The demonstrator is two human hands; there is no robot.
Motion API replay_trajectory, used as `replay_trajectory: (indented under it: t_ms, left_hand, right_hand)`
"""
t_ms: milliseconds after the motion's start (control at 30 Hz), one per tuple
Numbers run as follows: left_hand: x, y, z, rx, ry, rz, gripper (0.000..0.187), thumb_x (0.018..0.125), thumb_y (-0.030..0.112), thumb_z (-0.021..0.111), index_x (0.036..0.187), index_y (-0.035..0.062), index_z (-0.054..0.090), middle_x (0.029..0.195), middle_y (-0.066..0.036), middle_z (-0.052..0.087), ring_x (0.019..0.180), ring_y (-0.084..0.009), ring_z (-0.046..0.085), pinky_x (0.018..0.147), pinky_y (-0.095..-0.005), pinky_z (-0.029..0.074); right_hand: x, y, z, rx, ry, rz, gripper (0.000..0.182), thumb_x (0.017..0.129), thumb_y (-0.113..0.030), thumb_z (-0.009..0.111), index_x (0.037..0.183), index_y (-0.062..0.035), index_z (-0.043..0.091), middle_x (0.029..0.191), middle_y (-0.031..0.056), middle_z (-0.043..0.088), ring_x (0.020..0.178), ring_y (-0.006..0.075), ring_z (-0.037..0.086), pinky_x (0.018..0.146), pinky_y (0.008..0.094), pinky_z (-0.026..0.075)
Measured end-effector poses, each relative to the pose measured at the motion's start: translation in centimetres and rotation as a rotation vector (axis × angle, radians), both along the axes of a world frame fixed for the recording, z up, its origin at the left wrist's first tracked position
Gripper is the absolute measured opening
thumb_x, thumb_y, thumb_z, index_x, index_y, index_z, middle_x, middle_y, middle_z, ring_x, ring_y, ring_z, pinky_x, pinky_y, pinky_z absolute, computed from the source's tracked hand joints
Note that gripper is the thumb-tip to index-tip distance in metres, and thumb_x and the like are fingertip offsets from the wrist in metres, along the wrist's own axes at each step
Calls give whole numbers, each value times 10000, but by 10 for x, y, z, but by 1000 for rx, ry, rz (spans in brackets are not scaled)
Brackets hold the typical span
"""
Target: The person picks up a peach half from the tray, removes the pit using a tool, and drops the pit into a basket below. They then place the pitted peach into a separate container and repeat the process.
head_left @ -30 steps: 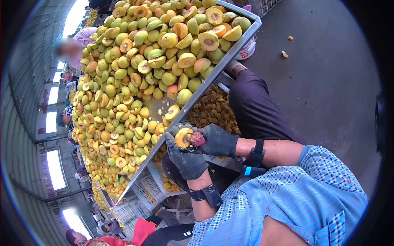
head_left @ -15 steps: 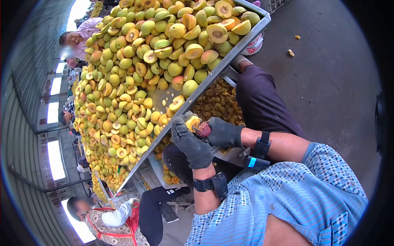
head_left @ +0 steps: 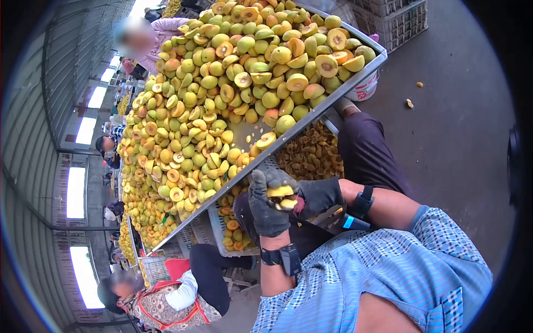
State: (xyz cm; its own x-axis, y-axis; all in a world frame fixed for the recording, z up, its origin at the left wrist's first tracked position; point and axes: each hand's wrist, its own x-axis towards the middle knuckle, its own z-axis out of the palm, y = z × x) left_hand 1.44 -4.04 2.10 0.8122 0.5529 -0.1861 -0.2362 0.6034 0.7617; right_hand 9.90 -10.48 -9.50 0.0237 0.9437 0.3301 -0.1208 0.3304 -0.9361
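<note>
Beside the metal tray [head_left: 311, 117]: my left hand [head_left: 267, 208] grasping cut fruit [head_left: 280, 192], my right hand [head_left: 322, 195] a dark-red handle [head_left: 300, 205]

Daylight glares through windows [head_left: 76, 192] — edges bow, darkening to black.

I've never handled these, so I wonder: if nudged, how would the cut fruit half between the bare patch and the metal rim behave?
The fruit half would probably rock on its rounded skin. It looks fairly firm, keeping its shape. The metal rim might stop it sliding off.
</note>
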Motion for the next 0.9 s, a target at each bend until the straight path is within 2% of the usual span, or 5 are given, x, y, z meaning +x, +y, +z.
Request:
replay_trajectory:
  t_ms: [200,267,400,733,900]
  left_hand:
    - [-64,61,-17,433,299,414,363,1066,358,550,917,31,602,833,-96,649,728,-229,643,706,-361,563]
    - [-101,101,-13,1474,775,356,376,1065,341,543,1043,-14,665,969,-92,698,863,-198,669,785,-319,562]
    - [-105,193,-6,865,613,490,340,1057,210,537,1235,-56,651,1248,-118,652,1129,-214,622,1022,-342,489]
    - [129,236,-16,1629,517,-57,439,973,159,690,1333,-61,574,1384,-200,585,1290,-304,551,1111,-385,410]
    - [249,257,-67,1497,622,140,329,965,202,710,1161,-39,602,913,-41,673,725,-160,613,637,-337,507]
  right_hand:
    - [20,-36,26,-380,-736,-175,219,819,-305,702,969,-164,778,906,136,742,889,352,711,759,448,537]
    - [31,-39,25,-631,-859,-179,202,819,-280,696,980,-186,774,920,127,743,881,346,713,766,450,547]
    - [21,-26,10,-506,-460,-409,192,843,-250,647,972,-171,765,926,133,740,888,342,715,756,453,543]
    - [32,-23,13,-683,-536,-305,244,927,-334,584,1001,-177,754,958,147,739,884,363,704,774,460,533]
    - [36,-30,11,-641,-488,-266,217,869,-298,633,1039,-192,717,913,128,726,833,348,706,730,457,535]
